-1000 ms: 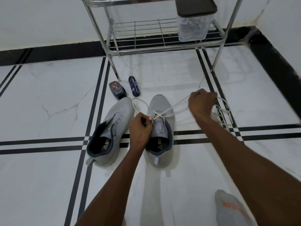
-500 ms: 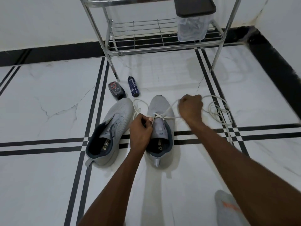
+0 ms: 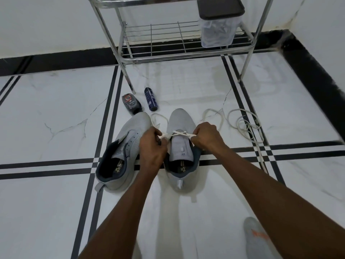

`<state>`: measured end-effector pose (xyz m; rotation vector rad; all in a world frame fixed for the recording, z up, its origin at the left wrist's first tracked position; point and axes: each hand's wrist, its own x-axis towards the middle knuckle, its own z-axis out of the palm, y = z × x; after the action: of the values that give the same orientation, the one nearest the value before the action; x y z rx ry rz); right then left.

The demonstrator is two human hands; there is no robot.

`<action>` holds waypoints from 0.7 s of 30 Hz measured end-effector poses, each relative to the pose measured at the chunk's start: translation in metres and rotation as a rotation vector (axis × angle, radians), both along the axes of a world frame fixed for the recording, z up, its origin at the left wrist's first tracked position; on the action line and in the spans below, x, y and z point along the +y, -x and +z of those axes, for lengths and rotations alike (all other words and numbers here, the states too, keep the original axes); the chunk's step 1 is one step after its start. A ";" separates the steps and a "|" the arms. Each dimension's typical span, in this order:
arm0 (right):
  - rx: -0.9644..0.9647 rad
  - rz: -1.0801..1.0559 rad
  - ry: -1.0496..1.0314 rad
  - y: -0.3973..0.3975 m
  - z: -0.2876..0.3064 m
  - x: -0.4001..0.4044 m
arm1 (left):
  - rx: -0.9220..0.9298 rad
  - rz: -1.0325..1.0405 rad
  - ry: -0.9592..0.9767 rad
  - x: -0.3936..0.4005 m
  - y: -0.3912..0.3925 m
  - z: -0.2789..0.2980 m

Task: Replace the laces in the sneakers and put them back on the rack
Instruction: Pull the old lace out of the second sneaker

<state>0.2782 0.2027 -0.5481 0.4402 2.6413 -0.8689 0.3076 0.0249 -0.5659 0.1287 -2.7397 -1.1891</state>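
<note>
Two grey sneakers stand side by side on the tiled floor, toes pointing away from me. The left sneaker has no lace. Across the right sneaker a white lace crosses near the toe end of the tongue. My left hand pinches the lace's left strand between the shoes. My right hand grips the right strand at the shoe's right edge. Loose white lace lies coiled on the floor to the right. The chrome rack stands beyond the shoes.
A dark bottle and a blue spray can lie on the floor just past the left sneaker's toe. A clear container with a black lid sits on the rack's lower shelf. A grey socked foot shows at bottom right.
My right hand has come back from the outstretched right toward the right sneaker's edge, and the lace slack has dropped onto the floor. My left hand stays pinching its strand.
</note>
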 end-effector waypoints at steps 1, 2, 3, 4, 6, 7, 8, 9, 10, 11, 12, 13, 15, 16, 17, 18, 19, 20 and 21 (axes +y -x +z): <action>0.008 0.008 0.011 -0.002 0.000 0.003 | 0.028 -0.019 0.031 -0.001 -0.001 0.000; 0.039 0.034 0.020 -0.005 0.001 0.004 | 0.060 -0.056 0.085 0.001 -0.001 0.000; 0.077 0.062 0.037 -0.008 0.002 0.004 | 0.083 -0.097 0.161 0.006 -0.001 0.001; 0.107 0.080 0.064 -0.011 0.005 0.003 | 0.100 -0.137 0.239 0.011 0.000 0.002; 0.128 0.075 0.108 -0.015 0.013 0.001 | 0.116 -0.226 0.360 0.019 0.005 0.006; 0.116 0.066 0.130 -0.014 0.017 0.000 | 0.107 -0.270 0.401 0.023 0.007 0.007; 0.090 0.062 0.153 -0.012 0.019 0.000 | 0.086 -0.313 0.435 0.027 0.009 0.009; 0.060 0.066 0.173 -0.010 0.020 0.000 | 0.060 -0.347 0.462 0.030 0.010 0.009; 0.027 0.072 0.183 -0.008 0.019 0.000 | 0.038 -0.369 0.490 0.033 0.013 0.009; 0.010 0.078 0.185 -0.006 0.019 0.000 | 0.026 -0.382 0.524 0.035 0.016 0.009; -0.003 0.073 0.182 -0.005 0.017 0.000 | 0.023 -0.398 0.567 0.037 0.019 0.008; -0.015 0.067 0.179 -0.004 0.016 0.000 | 0.033 -0.415 0.609 0.038 0.022 0.008; -0.033 0.061 0.161 -0.003 0.015 -0.001 | 0.052 -0.453 0.706 0.037 0.028 0.006; -0.027 0.068 0.137 -0.002 0.015 -0.003 | 0.046 -0.470 0.749 0.037 0.031 0.007; -0.014 0.079 0.111 -0.002 0.015 -0.005 | 0.041 -0.464 0.746 0.035 0.032 0.006; -0.003 0.078 0.096 -0.002 0.015 -0.005 | 0.057 -0.390 0.672 0.033 0.032 0.004; 0.001 0.067 0.094 -0.001 0.014 -0.003 | 0.082 -0.206 0.486 0.028 0.032 0.004; -0.003 0.047 0.108 -0.002 0.014 0.000 | 0.071 0.042 0.265 0.021 0.035 0.007; -0.009 0.029 0.124 -0.003 0.013 0.004 | 0.036 0.288 0.069 0.010 0.039 0.012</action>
<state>0.2809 0.2067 -0.5355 0.3732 2.5616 -1.0120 0.2690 0.0353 -0.5542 0.4705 -2.6134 -1.0079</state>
